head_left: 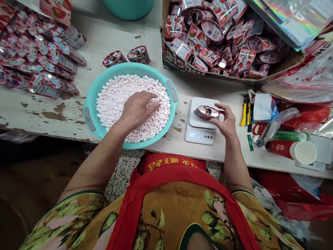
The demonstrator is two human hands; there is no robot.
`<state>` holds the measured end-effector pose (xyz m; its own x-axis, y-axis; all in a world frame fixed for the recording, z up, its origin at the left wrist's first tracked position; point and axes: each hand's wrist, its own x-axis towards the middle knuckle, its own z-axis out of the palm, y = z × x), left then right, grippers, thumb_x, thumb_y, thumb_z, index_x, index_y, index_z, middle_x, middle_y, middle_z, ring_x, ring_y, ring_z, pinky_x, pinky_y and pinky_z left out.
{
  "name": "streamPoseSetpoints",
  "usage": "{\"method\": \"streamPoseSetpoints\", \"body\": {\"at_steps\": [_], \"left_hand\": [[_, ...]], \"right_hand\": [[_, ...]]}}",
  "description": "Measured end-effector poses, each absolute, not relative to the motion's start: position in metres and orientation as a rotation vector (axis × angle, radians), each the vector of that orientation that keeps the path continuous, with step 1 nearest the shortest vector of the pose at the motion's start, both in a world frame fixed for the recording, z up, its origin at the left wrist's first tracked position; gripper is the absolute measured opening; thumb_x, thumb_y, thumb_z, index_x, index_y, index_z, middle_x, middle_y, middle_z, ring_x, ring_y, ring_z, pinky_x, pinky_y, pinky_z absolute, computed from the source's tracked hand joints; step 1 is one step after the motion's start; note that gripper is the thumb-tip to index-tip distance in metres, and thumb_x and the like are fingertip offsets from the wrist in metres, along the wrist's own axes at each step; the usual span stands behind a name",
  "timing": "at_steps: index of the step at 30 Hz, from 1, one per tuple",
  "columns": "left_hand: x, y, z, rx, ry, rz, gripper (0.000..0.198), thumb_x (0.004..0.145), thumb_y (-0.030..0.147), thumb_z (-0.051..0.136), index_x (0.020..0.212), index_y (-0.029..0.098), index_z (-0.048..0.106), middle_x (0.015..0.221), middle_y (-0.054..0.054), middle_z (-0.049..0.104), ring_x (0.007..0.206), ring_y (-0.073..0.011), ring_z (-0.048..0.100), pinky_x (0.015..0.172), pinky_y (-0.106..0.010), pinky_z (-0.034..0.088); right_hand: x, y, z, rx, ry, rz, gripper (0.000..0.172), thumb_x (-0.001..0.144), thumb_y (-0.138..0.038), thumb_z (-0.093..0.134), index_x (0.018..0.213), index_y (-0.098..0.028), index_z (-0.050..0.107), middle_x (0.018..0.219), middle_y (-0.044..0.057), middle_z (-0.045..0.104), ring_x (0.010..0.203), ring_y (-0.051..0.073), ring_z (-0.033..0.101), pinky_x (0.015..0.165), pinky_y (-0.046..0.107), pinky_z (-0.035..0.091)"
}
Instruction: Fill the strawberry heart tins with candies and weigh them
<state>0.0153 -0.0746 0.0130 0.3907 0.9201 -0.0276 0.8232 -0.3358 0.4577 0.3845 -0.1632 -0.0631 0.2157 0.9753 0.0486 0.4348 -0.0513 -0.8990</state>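
My left hand (137,108) lies in a teal basin (90,104) filled with small pink and white candies (114,93); its fingers are stretched out and dipped into the pile. My right hand (227,121) holds the edge of an open strawberry-printed pouch (206,111) that stands on a small white digital scale (200,130). The fingers pinch the pouch's right side.
A cardboard box (182,67) full of empty strawberry pouches stands behind the scale. Filled pouches (39,55) are piled at the left, and two open pouches (127,56) stand behind the basin. A yellow cutter (244,113), scissors, a red bottle (277,147) and bags clutter the right.
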Motion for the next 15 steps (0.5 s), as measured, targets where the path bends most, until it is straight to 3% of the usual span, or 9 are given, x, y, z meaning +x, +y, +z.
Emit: {"method": "streamPoseSetpoints", "body": {"at_steps": [4,8,11,15], "left_hand": [[0.024,-0.075,0.015,2.134,1.504,0.550,0.030,0.096,0.045,0.061,0.112,0.024,0.075,0.123,-0.010,0.075,0.120,-0.0305,0.064,0.111,-0.047,0.045],[0.054,-0.090,0.030,1.575,1.366,0.896,0.023,0.090,0.041,0.071,0.102,0.022,0.075,0.117,-0.008,0.075,0.116,-0.0250,0.065,0.105,-0.039,0.050],[0.091,-0.104,0.044,0.899,1.097,1.022,0.032,0.091,0.048,0.072,0.105,0.019,0.074,0.111,-0.009,0.075,0.108,-0.0218,0.069,0.095,-0.032,0.054],[0.124,-0.112,0.051,0.260,0.830,0.988,0.044,0.096,0.056,0.063,0.108,0.015,0.073,0.104,-0.012,0.076,0.107,-0.0252,0.072,0.092,-0.036,0.057]], "right_hand": [[0.369,-0.155,-0.069,-1.651,-1.333,0.784,0.064,0.053,-0.052,0.096,0.103,-0.023,0.068,0.121,0.008,0.071,0.122,0.029,0.061,0.112,0.050,0.046],[0.349,-0.147,-0.050,-1.548,-1.007,1.010,0.060,0.058,-0.054,0.093,0.101,-0.023,0.064,0.094,0.002,0.073,0.088,0.021,0.069,0.083,0.037,0.058],[0.331,-0.143,-0.012,-1.396,-0.976,1.201,0.064,0.061,-0.065,0.088,0.104,-0.023,0.067,0.093,0.003,0.075,0.082,0.022,0.071,0.068,0.033,0.059],[0.301,-0.122,0.041,-1.362,-1.230,1.584,0.056,0.066,-0.065,0.088,0.094,-0.018,0.074,0.081,0.004,0.074,0.067,0.017,0.068,0.056,0.027,0.054]]}}
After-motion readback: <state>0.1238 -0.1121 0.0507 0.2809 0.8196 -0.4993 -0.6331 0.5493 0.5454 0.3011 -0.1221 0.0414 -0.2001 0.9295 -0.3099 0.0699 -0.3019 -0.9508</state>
